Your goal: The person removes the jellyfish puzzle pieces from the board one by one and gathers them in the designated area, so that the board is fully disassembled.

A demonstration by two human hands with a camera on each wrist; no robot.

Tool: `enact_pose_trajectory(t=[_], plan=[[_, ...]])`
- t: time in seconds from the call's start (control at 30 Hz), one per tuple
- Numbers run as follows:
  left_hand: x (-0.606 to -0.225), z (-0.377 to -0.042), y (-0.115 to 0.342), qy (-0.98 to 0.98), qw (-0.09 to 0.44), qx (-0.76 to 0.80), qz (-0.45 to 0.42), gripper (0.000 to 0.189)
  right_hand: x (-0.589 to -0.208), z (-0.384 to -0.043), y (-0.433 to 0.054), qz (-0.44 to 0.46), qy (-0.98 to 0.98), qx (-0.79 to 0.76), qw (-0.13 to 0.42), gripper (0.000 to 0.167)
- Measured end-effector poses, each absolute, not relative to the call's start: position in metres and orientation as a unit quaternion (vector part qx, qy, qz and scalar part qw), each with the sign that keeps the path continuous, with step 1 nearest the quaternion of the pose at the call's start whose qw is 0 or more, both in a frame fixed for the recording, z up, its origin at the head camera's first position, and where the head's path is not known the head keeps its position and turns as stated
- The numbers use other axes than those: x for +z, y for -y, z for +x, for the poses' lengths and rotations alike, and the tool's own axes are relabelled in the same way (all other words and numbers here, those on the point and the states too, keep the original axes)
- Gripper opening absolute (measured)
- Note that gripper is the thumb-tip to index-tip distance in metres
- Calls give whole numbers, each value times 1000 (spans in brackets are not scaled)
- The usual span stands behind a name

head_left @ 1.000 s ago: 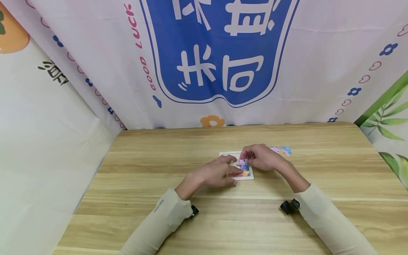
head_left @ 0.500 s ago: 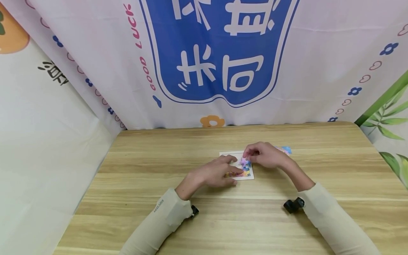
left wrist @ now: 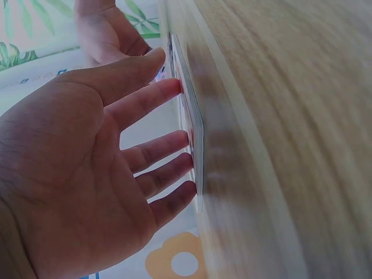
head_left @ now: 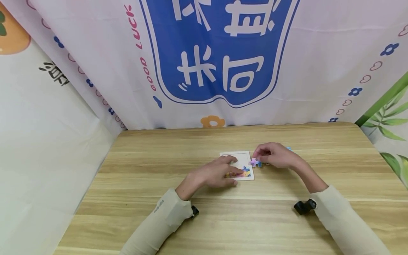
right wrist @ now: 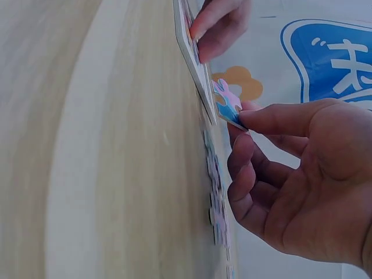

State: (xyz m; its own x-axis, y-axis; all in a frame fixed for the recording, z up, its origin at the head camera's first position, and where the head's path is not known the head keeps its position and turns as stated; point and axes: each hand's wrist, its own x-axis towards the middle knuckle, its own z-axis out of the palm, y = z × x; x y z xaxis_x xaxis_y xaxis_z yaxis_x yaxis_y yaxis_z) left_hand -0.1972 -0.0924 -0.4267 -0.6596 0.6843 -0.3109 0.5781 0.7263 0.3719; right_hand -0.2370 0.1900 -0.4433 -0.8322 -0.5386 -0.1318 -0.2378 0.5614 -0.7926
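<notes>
A white-framed jigsaw puzzle board [head_left: 244,158] lies on the table, with colourful pieces along its near side and bare white in its upper part. My left hand [head_left: 217,173] rests on it; in the left wrist view the fairly straight fingers touch the board [left wrist: 197,125] with their tips. Just off the board's right edge, my right hand [head_left: 276,155] pinches a pink and blue jigsaw piece [head_left: 255,162] between thumb and forefinger. The right wrist view shows this jigsaw piece [right wrist: 228,104] raised off the table, its other fingers curled below.
Loose jigsaw pieces [right wrist: 215,195] lie on the table under the right hand, mostly hidden from the head view, where a blue corner [head_left: 288,148] shows. The wooden table [head_left: 178,148] ends at a printed curtain [head_left: 108,53] behind.
My right hand has moved right, off the board, carrying the pink and blue jigsaw piece away from the pieces there. The left hand has stayed in place.
</notes>
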Motion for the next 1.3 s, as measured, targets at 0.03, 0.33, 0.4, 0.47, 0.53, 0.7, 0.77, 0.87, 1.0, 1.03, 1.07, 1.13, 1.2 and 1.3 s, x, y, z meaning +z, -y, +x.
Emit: enact_pose_trajectory(t=[0.03, 0.33, 0.4, 0.47, 0.53, 0.7, 0.77, 0.87, 1.0, 1.03, 1.07, 1.13, 1.2, 1.3], plan=[[-427, -197, 92, -903, 219, 121, 349, 48, -443, -237, -192, -222, -865, -411, 185, 15], [-428, -196, 93, -905, 217, 118, 345, 48, -441, -237, -207, -210, -864, -412, 198, 18], [-428, -196, 93, -906, 217, 119, 345, 48, -442, -237, -210, -210, -865, -412, 195, 18], [-428, -196, 92, -906, 216, 119, 344, 48, -442, -237, -213, -210, -866, -412, 192, 18], [-427, -196, 92, -905, 217, 120, 345, 48, -441, -237, -216, -208, -866, -412, 190, 17], [-427, -195, 92, -906, 218, 119, 343, 49, -442, -235, -223, -200, -871, -407, 188, 18], [-427, -194, 92, -906, 216, 120, 344, 49, -442, -234, -225, -195, -873, -406, 189, 18], [-426, -194, 92, -906, 214, 119, 345, 49, -442, -233, -230, -188, -875, -405, 189, 19], [-425, -193, 92, -906, 213, 117, 347, 49, -442, -233, -237, -181, -878, -402, 185, 19], [-425, -193, 92, -906, 213, 117, 347, 49, -442, -233, -238, -179, -879, -402, 184, 19], [-425, -193, 92, -906, 213, 117, 347, 49, -442, -233, -240, -178, -880, -401, 182, 19], [-425, -193, 92, -906, 213, 118, 348, 49, -442, -232, -244, -174, -882, -399, 178, 18], [-426, -193, 92, -906, 211, 117, 348, 49, -441, -232, -247, -169, -884, -399, 175, 19], [-427, -194, 92, -906, 210, 116, 348, 49, -440, -231, -253, -164, -886, -398, 171, 19]])
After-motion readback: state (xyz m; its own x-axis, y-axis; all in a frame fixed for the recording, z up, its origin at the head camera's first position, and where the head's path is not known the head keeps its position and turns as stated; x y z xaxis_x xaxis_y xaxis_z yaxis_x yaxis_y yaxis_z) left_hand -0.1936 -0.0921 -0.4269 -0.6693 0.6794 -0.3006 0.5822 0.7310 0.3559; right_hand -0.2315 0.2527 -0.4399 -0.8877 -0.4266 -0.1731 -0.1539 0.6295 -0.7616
